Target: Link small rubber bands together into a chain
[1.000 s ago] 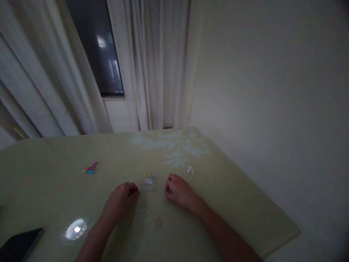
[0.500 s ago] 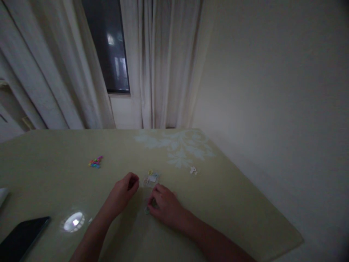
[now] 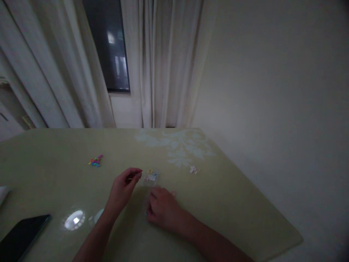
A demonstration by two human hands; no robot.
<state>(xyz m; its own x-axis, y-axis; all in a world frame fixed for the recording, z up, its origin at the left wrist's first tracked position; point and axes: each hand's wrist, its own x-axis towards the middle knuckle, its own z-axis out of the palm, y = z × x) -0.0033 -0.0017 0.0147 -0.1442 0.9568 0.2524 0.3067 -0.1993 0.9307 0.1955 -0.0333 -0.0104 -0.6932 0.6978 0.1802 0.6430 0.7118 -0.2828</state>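
Note:
A small clear plastic box (image 3: 146, 183) lies between and just beyond my hands, with small yellow, blue and white pieces in it. My left hand (image 3: 124, 187) is raised left of the box, thumb and fingertips pinched together. A thin pale bit shows at its fingers, too small to name. My right hand (image 3: 165, 207) rests low over the table on the near side of the box, its fingers curled closed. Whatever those fingers hold is hidden. Pale pinkish bits (image 3: 173, 193) peek out beside its knuckles.
A heap of small bright-coloured pieces (image 3: 95, 161) lies at the left on the glossy table (image 3: 218, 211). Several small white pieces (image 3: 193, 169) sit to the right. A dark tablet-like device (image 3: 23, 236) is at the near left. Curtains and a wall stand behind.
My left hand has moved slightly up and right, nearer the box. My right hand has turned a little, knuckles up, and its fingers are more curled under.

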